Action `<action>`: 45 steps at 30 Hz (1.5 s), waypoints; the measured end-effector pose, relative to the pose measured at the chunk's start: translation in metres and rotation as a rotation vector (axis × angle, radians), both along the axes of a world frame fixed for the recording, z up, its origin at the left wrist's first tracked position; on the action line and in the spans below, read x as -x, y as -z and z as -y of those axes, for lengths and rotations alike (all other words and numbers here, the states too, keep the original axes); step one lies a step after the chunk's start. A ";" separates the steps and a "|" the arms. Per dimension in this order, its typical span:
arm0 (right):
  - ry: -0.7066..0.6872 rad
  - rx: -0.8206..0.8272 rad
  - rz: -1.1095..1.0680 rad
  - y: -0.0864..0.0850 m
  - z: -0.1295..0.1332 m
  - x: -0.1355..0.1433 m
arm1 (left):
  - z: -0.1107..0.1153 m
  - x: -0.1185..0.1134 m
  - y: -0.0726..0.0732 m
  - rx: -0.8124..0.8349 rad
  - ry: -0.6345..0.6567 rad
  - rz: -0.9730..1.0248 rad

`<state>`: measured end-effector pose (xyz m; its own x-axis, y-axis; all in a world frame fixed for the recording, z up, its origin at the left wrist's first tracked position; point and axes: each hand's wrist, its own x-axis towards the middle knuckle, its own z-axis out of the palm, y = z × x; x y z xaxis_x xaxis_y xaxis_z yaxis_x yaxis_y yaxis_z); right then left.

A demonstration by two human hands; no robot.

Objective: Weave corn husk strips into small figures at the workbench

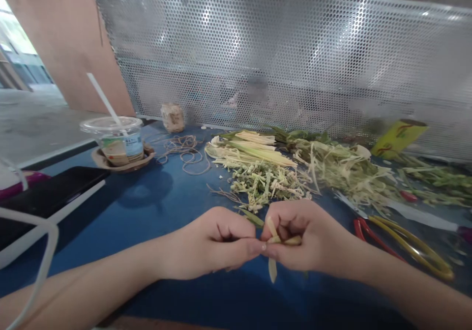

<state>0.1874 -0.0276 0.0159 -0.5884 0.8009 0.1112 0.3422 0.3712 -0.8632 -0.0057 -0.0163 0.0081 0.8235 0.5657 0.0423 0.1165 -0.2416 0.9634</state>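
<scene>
Above the front of the blue table, my left hand (224, 241) and my right hand (302, 231) meet, thumbs and fingertips almost touching. Pale, folded strips of plant leaf (273, 241) stick out of my right hand's pinch, one end upward and one hanging below. My left fingers are closed at the strip's left side; the part between them is hidden. Just beyond the hands lie a heap of small green-white plant sprigs (271, 182) and a bundle of long pale yellow-green leaves (258, 148).
Scissors with red and yellow handles (413, 244) lie right of my right hand, near shredded husks (339, 167). A yellow-green can (400, 138) is tipped behind. Leftward are a lidded cup (121, 143), twine (184, 148), a jar (172, 117), a dark phone (51, 192) and a white cable (49, 256).
</scene>
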 end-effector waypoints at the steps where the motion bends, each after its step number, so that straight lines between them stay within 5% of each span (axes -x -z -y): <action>1: -0.002 0.002 -0.012 0.000 0.000 0.000 | 0.000 0.001 0.000 0.014 0.000 0.004; 8: -0.014 0.047 -0.060 -0.004 -0.001 0.000 | -0.001 0.002 -0.003 0.069 -0.005 0.031; 13: 0.016 0.019 -0.077 -0.011 -0.005 0.000 | -0.003 0.000 0.001 0.006 -0.157 0.138; 19: 0.136 -0.033 -0.091 -0.011 -0.005 0.005 | 0.004 -0.016 0.007 0.320 -0.185 0.413; 24: 0.178 -0.072 -0.130 -0.008 0.000 0.012 | 0.003 -0.026 0.009 0.341 -0.245 0.449; 27: 0.224 -0.327 0.080 -0.008 0.002 0.007 | 0.001 -0.025 0.010 0.377 -0.292 0.451; 32: 0.193 -1.095 0.489 -0.012 0.004 -0.004 | 0.000 -0.021 0.009 0.344 -0.305 0.437; 36: 0.202 -1.308 0.538 -0.017 0.004 -0.005 | 0.000 -0.020 0.006 0.307 -0.288 0.409; 45: 0.067 -0.701 0.416 -0.019 -0.003 -0.004 | 0.005 -0.020 0.008 0.324 -0.266 0.349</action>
<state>0.1918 -0.0245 0.0345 -0.6451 0.6616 0.3824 0.6244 0.7448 -0.2354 0.0142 -0.0214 0.0004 0.6186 0.7819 0.0767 -0.2071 0.0681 0.9760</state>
